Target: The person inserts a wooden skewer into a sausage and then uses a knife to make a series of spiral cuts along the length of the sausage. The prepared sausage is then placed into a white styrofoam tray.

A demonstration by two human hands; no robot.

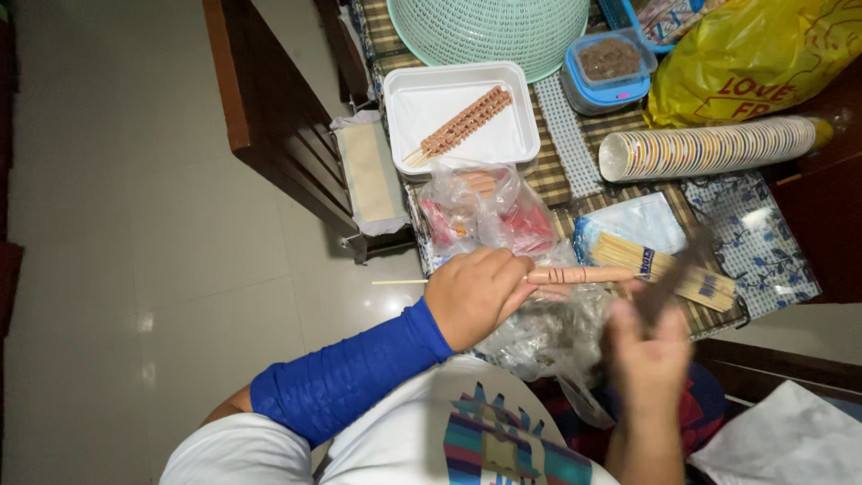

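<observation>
Sausage on a thin stick lies sideways, just above the table edge. The left hand is closed around it, with the stick's bare end poking out left. The right hand is blurry, so I cannot tell its shape; it is near the sausage's right end.

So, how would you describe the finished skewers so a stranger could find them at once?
Start from the big green mesh dome at the table's far edge. Just below it sits a white rectangular tray. The finished skewers lie diagonally inside it, loaded with reddish pieces, unlike the bare bundled sticks nearby.
</observation>
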